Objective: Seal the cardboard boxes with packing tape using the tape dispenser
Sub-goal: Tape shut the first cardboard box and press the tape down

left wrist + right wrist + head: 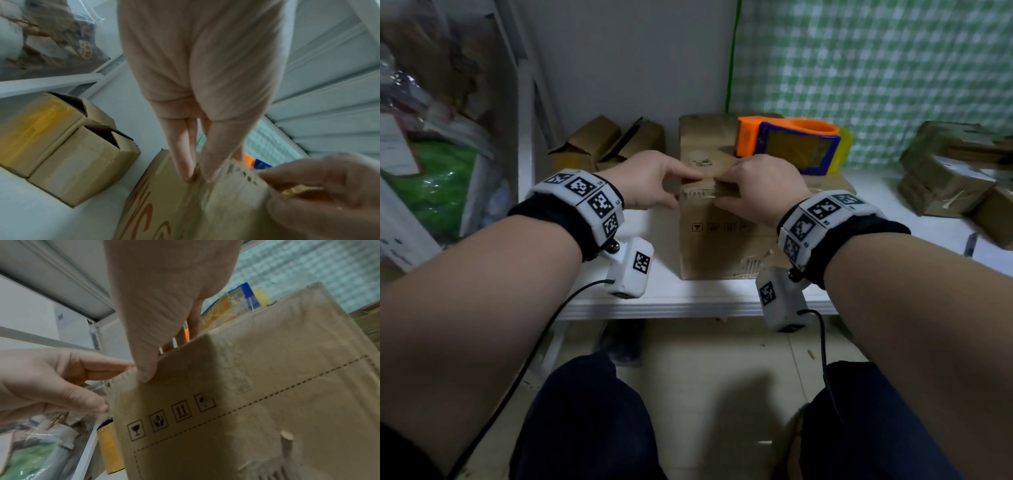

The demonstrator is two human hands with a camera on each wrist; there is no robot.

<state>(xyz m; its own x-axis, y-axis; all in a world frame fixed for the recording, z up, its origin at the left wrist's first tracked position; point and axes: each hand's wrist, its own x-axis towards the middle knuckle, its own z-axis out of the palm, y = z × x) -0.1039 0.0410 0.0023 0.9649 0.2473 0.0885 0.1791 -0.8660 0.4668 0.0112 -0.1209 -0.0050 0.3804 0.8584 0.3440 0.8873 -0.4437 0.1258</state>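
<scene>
A brown cardboard box with handling symbols on its front stands on a white shelf. The orange and blue tape dispenser rests on the box's top at the back, with neither hand on it. My left hand pinches a clear strip of tape at the box's near left top corner. My right hand grips the near top edge beside it, thumb on the front face and fingers over the top.
Two small open cardboard boxes lie at the back left of the shelf. A pile of taped boxes sits at the right. A white upright and plastic bags stand to the left. My knees are below the shelf edge.
</scene>
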